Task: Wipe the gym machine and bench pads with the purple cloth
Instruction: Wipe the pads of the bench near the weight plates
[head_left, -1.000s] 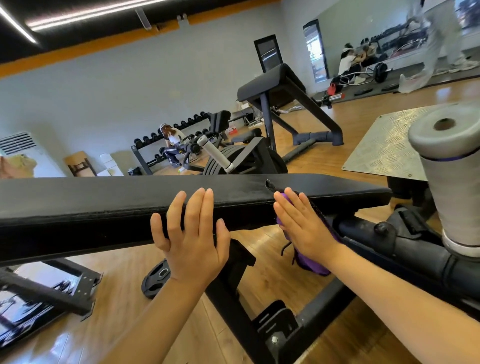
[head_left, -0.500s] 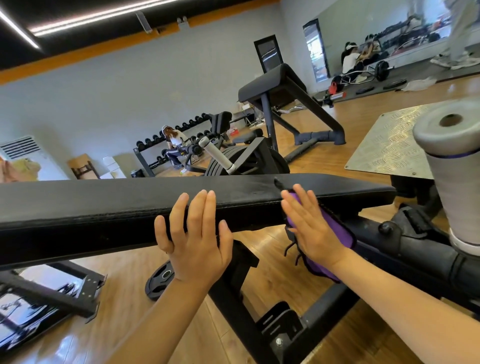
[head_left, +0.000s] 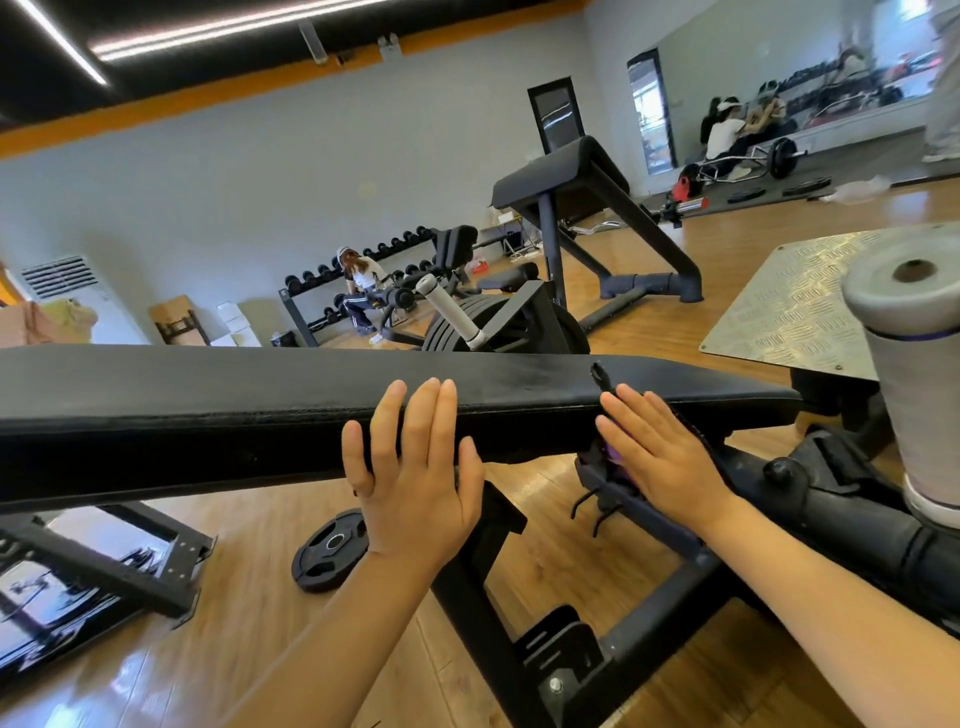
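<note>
A long black bench pad (head_left: 208, 410) runs across the middle of the view. My left hand (head_left: 415, 478) lies flat against its near side edge, fingers straight and pointing up. My right hand (head_left: 660, 457) presses the purple cloth (head_left: 615, 457) flat against the pad's near edge further right. Most of the cloth is hidden under my palm; only a small purple patch and a dark fold show beside my fingers.
The bench's black steel frame (head_left: 649, 613) runs below my arms. A grey roller pad (head_left: 919, 364) and a metal tread plate (head_left: 795, 306) stand at right. A weight plate (head_left: 330, 551) lies on the wood floor. Another black padded machine (head_left: 571, 171) and a dumbbell rack (head_left: 363, 260) stand behind.
My right hand with the cloth has slid a little to the right along the pad's edge, and less of the cloth shows now. My left hand stays put.
</note>
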